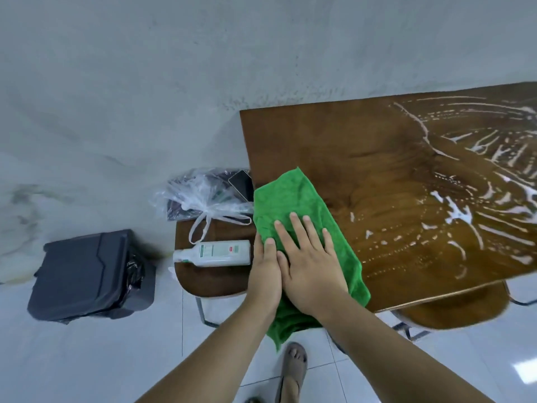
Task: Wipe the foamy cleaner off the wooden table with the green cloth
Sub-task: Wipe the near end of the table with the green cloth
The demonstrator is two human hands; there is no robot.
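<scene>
The green cloth (293,199) lies spread over the near left corner of the wooden table (348,146), one end hanging off the front edge. My right hand (311,257) presses flat on the cloth with its fingers apart. My left hand (266,269) rests at the cloth's left edge, by the table's side, touching the right hand. White streaks of foamy cleaner (459,213) cover the right half of the table; the left part of the top looks free of foam.
A stool (212,277) left of the table carries a white cleaner bottle (213,253) on its side, a clear plastic bag (200,196) and a phone (242,183). A dark bin (90,274) stands on the tiled floor. Another stool (456,306) sits under the table. My sandalled foot (293,367) is below.
</scene>
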